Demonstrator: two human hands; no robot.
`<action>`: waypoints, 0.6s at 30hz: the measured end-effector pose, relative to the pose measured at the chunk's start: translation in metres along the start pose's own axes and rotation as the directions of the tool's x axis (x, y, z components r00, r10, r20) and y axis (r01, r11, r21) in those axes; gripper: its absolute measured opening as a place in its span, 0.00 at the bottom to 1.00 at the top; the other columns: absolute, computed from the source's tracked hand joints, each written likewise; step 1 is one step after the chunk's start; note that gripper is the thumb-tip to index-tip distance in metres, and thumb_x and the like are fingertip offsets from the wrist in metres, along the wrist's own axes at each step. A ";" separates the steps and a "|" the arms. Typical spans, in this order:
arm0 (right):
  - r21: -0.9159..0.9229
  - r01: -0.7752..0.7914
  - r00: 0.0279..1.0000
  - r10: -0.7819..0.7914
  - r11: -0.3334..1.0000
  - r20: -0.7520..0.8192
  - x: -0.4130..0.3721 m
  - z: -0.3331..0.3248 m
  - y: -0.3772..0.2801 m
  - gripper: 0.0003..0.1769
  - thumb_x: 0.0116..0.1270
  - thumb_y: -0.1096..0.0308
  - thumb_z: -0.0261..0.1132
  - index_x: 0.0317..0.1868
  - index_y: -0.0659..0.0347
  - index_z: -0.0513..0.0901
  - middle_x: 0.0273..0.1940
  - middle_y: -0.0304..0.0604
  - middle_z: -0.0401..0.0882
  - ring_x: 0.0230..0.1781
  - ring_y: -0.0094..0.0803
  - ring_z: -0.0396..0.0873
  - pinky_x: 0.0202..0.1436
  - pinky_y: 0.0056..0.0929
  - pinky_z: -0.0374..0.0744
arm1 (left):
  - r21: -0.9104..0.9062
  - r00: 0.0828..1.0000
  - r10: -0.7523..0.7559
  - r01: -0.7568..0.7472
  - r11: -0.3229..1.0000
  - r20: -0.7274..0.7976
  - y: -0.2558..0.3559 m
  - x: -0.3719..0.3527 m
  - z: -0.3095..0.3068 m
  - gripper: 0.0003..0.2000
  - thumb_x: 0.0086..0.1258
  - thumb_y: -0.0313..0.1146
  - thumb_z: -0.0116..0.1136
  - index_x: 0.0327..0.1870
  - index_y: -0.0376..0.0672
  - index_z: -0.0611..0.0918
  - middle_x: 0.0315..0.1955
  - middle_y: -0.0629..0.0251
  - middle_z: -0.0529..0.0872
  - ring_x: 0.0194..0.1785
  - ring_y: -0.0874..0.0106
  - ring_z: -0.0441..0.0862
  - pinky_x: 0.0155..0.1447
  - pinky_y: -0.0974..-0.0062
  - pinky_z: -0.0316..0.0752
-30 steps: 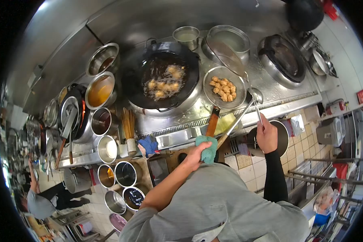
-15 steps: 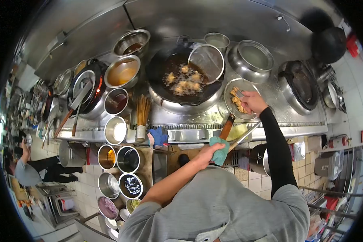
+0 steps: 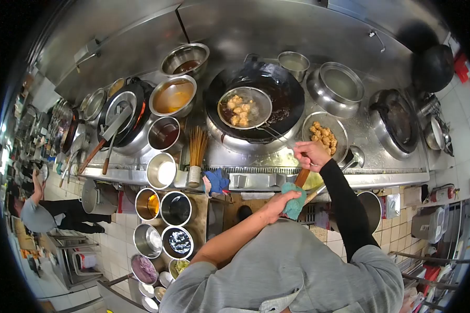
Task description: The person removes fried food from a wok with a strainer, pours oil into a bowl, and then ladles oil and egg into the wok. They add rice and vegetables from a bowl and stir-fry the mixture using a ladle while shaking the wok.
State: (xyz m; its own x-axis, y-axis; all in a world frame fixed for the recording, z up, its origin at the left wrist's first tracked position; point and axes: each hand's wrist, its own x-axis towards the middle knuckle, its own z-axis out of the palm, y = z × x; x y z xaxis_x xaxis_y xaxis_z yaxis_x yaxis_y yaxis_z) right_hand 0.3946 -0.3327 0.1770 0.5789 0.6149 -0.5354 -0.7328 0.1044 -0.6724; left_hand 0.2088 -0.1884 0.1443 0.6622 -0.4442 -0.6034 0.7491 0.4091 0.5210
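Over the wok [image 3: 290,99], a fine-mesh strainer [image 3: 266,99] holds several fried golden pieces [image 3: 240,110]. Its thin wire handle runs to my right hand [image 3: 310,155], whose fingers are closed at the handle's end. My left hand [image 3: 279,206] grips a folded green cloth [image 3: 295,201] against a wooden handle [image 3: 302,178]. That handle leads up toward a round perforated skimmer [image 3: 340,125] holding more fried pieces [image 3: 325,137]. A ladle [image 3: 356,155] lies beside it, its shaft passing down near the cloth; whether my left hand also holds it is hidden.
Metal bowls [image 3: 173,98] and round pots of liquids [image 3: 180,208] line the left. A bamboo brush [image 3: 197,156] stands on the counter edge beside a blue cloth [image 3: 216,181]. Another wok [image 3: 394,120] is at right, a lidded pot [image 3: 344,83] behind. A person [image 3: 42,208] stands far left.
My right hand has moved down and nearer to me, bringing the strainer leftward and lower across the wok. The golden pieces that were bubbling in the oil now lie in the strainer.
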 end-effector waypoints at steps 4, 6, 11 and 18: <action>0.065 0.055 0.998 -0.058 0.996 0.036 -0.004 0.012 0.012 0.09 0.72 0.74 0.59 0.49 0.63 0.68 0.26 0.39 0.75 0.11 0.19 0.63 0.13 0.23 0.62 | 0.021 1.000 -0.011 0.011 1.000 -0.003 -0.001 0.004 -0.002 0.22 0.65 0.50 0.64 0.54 0.49 0.80 0.37 0.73 0.83 0.39 0.77 0.81 0.42 0.72 0.77; 0.095 0.077 0.997 -0.078 0.993 0.006 -0.021 0.019 0.010 0.06 0.72 0.74 0.59 0.44 0.61 0.69 0.25 0.39 0.74 0.11 0.19 0.62 0.13 0.22 0.62 | 0.040 1.000 -0.005 0.005 0.999 0.000 -0.002 0.005 -0.003 0.22 0.65 0.51 0.64 0.54 0.49 0.79 0.36 0.73 0.83 0.39 0.77 0.81 0.41 0.72 0.77; 0.130 0.189 0.976 -0.173 0.973 -0.129 -0.085 -0.010 0.009 0.10 0.72 0.72 0.60 0.50 0.61 0.72 0.24 0.37 0.74 0.10 0.17 0.61 0.11 0.20 0.60 | 0.024 0.991 -0.035 0.032 0.999 0.130 -0.009 0.016 -0.016 0.25 0.68 0.52 0.60 0.58 0.44 0.77 0.43 0.65 0.84 0.46 0.68 0.84 0.48 0.66 0.80; -0.122 0.311 0.824 -0.331 0.943 -0.459 -0.219 -0.032 -0.006 0.17 0.71 0.70 0.59 0.59 0.65 0.75 0.24 0.35 0.72 0.09 0.17 0.61 0.11 0.19 0.60 | -0.304 0.963 0.045 0.039 0.952 0.264 0.022 0.031 -0.007 0.27 0.70 0.52 0.58 0.60 0.38 0.76 0.46 0.54 0.85 0.51 0.56 0.85 0.58 0.56 0.80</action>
State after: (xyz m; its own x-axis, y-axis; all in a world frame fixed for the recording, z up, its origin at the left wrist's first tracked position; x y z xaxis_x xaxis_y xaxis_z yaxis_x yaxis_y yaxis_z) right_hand 0.2837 -0.4934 0.2821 0.8841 0.1134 -0.4532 -0.4671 0.1943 -0.8626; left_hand 0.2457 -0.1874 0.1331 0.6758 -0.6202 -0.3984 0.7342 0.6145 0.2887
